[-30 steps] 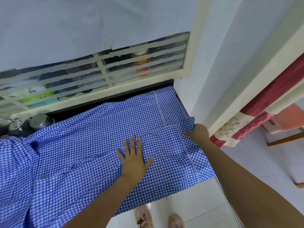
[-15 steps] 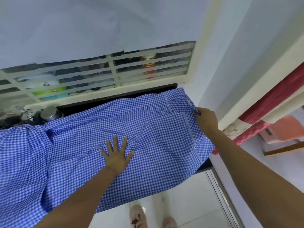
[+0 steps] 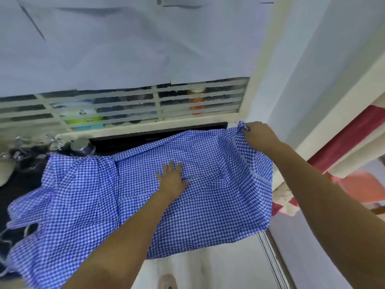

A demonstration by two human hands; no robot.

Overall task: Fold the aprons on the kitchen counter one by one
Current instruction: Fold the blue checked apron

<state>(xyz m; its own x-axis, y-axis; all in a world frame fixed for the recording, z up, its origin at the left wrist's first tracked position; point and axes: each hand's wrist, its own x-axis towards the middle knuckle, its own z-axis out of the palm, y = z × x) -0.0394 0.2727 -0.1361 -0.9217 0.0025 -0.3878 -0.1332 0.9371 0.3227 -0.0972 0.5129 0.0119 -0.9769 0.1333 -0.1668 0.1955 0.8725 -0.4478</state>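
Observation:
A blue-and-white checked apron point(image 3: 83, 195) lies spread across the dark kitchen counter point(image 3: 158, 140), its front edge hanging over the counter's edge. My left hand point(image 3: 171, 179) presses flat on the cloth near its middle, fingers straight and spread. My right hand point(image 3: 258, 135) pinches the apron's far right corner and holds it lifted above the counter, so the right side of the cloth rises in a fold.
A louvred window point(image 3: 125, 107) with bottles behind it runs along the back of the counter. A steel lid point(image 3: 80, 146) and taps point(image 3: 52, 140) stand at the back left. A white wall and a door frame point(image 3: 312, 101) close the right side, with a red curtain point(image 3: 354, 132) beyond.
My right hand has lifted the apron's right corner up and back from the counter. My left hand has slid toward the far side of the cloth, still flat on it.

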